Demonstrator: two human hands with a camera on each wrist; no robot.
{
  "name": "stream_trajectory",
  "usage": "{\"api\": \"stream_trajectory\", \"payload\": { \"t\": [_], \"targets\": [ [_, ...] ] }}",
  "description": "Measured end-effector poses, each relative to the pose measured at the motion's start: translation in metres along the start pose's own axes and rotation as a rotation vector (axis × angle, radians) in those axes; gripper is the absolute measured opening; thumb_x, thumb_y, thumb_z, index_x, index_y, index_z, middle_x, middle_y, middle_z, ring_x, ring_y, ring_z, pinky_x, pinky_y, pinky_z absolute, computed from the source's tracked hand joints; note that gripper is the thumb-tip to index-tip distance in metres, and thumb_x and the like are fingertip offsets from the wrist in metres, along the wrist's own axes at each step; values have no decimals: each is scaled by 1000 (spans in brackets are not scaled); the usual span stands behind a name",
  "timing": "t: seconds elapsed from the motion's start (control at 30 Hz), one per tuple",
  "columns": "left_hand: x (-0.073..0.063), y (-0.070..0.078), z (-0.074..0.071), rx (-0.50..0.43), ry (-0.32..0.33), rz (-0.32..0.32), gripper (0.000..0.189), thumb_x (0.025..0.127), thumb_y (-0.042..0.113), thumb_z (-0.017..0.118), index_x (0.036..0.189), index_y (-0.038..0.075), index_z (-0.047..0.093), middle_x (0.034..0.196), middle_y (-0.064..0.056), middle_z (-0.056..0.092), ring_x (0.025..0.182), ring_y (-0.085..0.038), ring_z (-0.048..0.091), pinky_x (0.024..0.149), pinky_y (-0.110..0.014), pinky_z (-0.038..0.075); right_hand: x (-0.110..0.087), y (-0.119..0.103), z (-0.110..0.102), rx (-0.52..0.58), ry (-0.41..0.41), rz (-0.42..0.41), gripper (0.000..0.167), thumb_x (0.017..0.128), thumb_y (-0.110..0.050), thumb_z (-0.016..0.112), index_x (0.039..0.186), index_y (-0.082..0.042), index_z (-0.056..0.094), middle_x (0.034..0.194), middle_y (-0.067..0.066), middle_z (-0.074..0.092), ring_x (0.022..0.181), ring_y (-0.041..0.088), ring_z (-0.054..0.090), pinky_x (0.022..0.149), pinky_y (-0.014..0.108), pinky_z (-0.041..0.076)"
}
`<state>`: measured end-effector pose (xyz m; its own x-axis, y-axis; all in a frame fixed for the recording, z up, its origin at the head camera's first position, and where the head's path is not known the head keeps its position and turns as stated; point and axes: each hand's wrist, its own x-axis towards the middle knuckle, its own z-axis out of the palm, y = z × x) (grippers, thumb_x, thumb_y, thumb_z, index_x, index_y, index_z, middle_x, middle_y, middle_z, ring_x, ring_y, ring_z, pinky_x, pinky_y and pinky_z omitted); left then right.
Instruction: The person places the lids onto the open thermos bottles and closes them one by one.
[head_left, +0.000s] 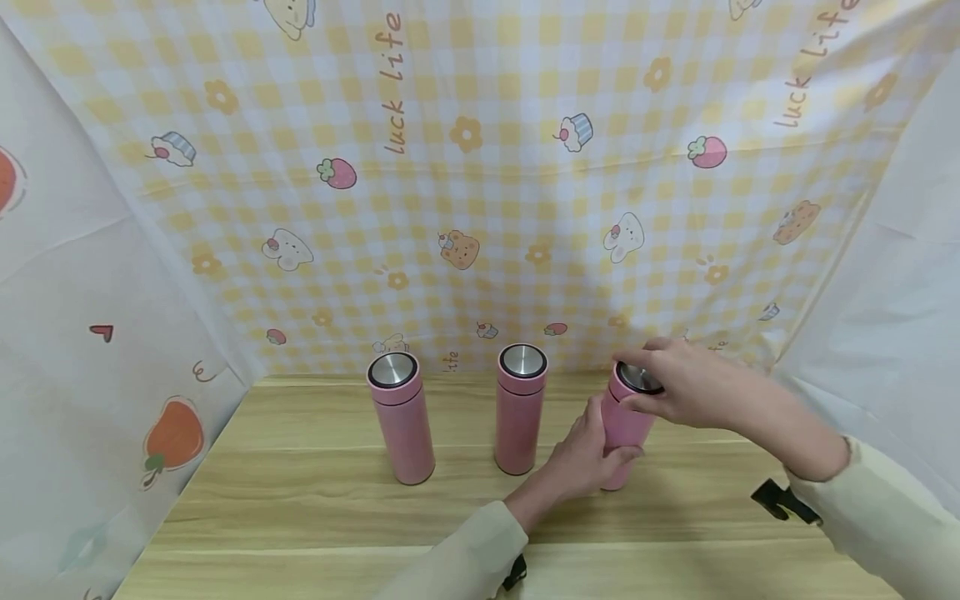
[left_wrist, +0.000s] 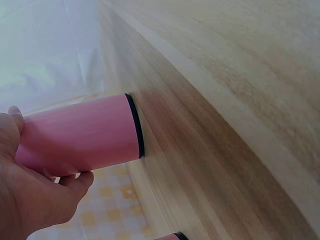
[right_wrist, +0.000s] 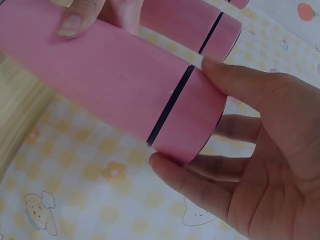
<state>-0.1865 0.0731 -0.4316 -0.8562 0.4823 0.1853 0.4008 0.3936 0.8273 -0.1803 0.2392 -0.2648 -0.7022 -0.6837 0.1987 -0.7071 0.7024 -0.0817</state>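
At the right of the head view is a pink thermos point(head_left: 627, 423) with a silver-topped lid ringed in black. My left hand point(head_left: 583, 454) grips its body, thumb on the near side. From above, my right hand point(head_left: 686, 379) holds the thermos lid point(right_wrist: 192, 117) between thumb and fingertips; the palm stays off the top. A thin dark seam between lid and body shows in the right wrist view. In the left wrist view, the thermos's black base point(left_wrist: 135, 126) is right at the wooden tabletop point(left_wrist: 200, 130).
Two more pink thermoses stand upright to the left, a middle one point(head_left: 519, 417) and a far-left one point(head_left: 403, 425), both with lids on. A yellow checked cloth point(head_left: 510, 208) hangs behind the table, and white cloth point(head_left: 75, 333) hangs at the sides.
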Motion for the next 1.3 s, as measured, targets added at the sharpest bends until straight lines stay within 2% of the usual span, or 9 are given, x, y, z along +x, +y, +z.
{"api": "stream_trajectory", "payload": {
  "t": [0.1, 0.2, 0.3, 0.4, 0.57, 0.8, 0.97, 1.13, 1.3],
  "targets": [
    [0, 0, 0, -6, -6, 1, 77, 97, 45, 68, 153, 20, 22, 129, 6, 46, 114, -8, 50, 88, -36, 49, -1, 5, -1, 33, -29, -24, 46, 89, -24, 81, 128, -4, 66, 90, -1, 58, 66, 7, 44, 55, 26, 41],
    [-1, 1, 0, -10, -15, -4, 76, 97, 46, 68, 152, 21, 22, 129, 7, 46, 114, -8, 50, 87, -38, 49, -3, 11, -3, 73, -68, -42, 53, 92, -30, 78, 135, -4, 62, 100, -1, 61, 71, 7, 48, 60, 27, 44],
    [-1, 1, 0, -6, -17, -10, 75, 96, 47, 67, 151, 22, 23, 128, 7, 46, 114, -8, 50, 85, -40, 48, -5, 17, -3, 129, -95, -61, 59, 94, -33, 77, 143, -8, 56, 122, 4, 64, 93, 13, 60, 74, 34, 52],
    [-1, 1, 0, -6, -14, -15, 76, 96, 47, 68, 152, 21, 23, 128, 7, 47, 113, -8, 50, 85, -41, 48, -6, 22, -3, 182, -122, -87, 62, 93, -31, 77, 148, -16, 53, 140, 5, 57, 119, 22, 57, 90, 42, 51],
    [-1, 2, 1, 0, -3, -7, 82, 96, 45, 69, 156, 19, 20, 130, 5, 48, 113, -8, 51, 86, -38, 50, -7, 30, -7, 263, -160, -150, 64, 90, -17, 81, 148, -21, 53, 146, 4, 52, 130, 30, 50, 97, 47, 48],
    [0, 2, 1, 16, 9, 15, 81, 96, 43, 70, 155, 18, 21, 131, 3, 48, 114, -9, 51, 87, -36, 50, -6, 34, -12, 311, -170, -184, 54, 93, -18, 77, 144, -20, 58, 143, 4, 56, 131, 27, 51, 100, 39, 47],
    [0, 2, 1, 15, 9, 13, 80, 96, 43, 70, 155, 18, 22, 131, 4, 48, 114, -9, 50, 86, -37, 50, -4, 32, -12, 325, -165, -194, 56, 89, -12, 80, 142, -18, 60, 141, 4, 57, 130, 27, 52, 99, 37, 48],
    [-1, 2, 0, 10, 11, -8, 80, 96, 44, 70, 154, 19, 22, 130, 4, 48, 113, -8, 51, 85, -38, 50, -3, 31, -11, 275, -151, -186, 61, 84, -4, 83, 140, -17, 62, 140, 4, 58, 126, 27, 55, 95, 41, 50],
    [-1, 2, 0, 11, 11, -23, 78, 96, 45, 70, 153, 19, 24, 129, 5, 48, 112, -8, 51, 84, -38, 50, -1, 28, -8, 232, -144, -166, 60, 85, 0, 82, 139, -16, 63, 136, 4, 60, 121, 24, 58, 91, 41, 53]
  ]
}}
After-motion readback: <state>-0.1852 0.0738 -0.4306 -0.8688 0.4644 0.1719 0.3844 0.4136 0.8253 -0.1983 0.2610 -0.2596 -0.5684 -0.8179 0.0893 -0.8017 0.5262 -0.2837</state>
